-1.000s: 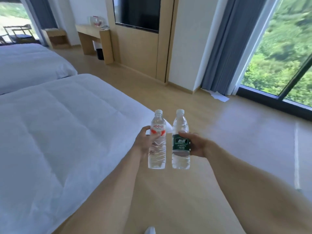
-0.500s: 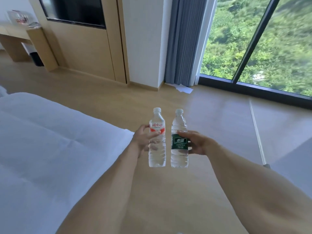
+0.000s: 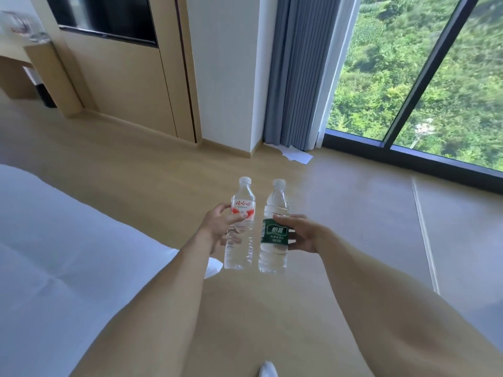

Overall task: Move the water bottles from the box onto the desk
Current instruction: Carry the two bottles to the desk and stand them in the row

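Desk sits at the frame's upper left, well apart from both bottles. At centre my left hand is wrapped round the red bottle, my right hand round the green bottle, both upright, side by side. I judge the carry goes leftward.

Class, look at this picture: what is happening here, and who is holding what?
A person is carrying two water bottles, one in each hand, above a wooden floor. The left hand grips the red-labelled bottle; the right hand grips the green-labelled bottle. Both bottles are upright and capped. A white bed lies to the left, a desk stands far off, so neither bottle is set down yet.
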The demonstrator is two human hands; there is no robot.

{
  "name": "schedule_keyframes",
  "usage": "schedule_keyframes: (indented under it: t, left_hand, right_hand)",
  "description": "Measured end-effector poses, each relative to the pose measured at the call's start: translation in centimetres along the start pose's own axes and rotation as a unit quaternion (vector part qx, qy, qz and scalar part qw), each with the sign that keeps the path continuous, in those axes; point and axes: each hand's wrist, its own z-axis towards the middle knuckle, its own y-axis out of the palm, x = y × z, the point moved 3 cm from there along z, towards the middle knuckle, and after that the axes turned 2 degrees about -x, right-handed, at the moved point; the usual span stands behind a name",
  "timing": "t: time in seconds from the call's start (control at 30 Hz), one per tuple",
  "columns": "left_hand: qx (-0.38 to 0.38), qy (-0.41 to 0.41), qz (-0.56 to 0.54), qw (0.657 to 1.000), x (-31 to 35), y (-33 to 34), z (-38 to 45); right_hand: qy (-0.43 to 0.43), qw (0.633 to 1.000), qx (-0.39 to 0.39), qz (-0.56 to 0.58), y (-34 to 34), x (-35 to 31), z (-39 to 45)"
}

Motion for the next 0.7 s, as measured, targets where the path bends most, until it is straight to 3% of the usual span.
schedule_keyframes:
  t: [0.33,0.7]
  left_hand:
    - [0.057,0.004,-0.031,0.998,6.3,0.8,14.5]
    - [0.104,0.026,-0.088,0.990,12.6,-6.8,32.2]
  right_hand:
    - [0.012,0.999,-0.021,-0.023,-5.1,-10.4,13.9]
    - [0.007,0.994,-0.057,-0.094,-2.0,-23.1,34.0]
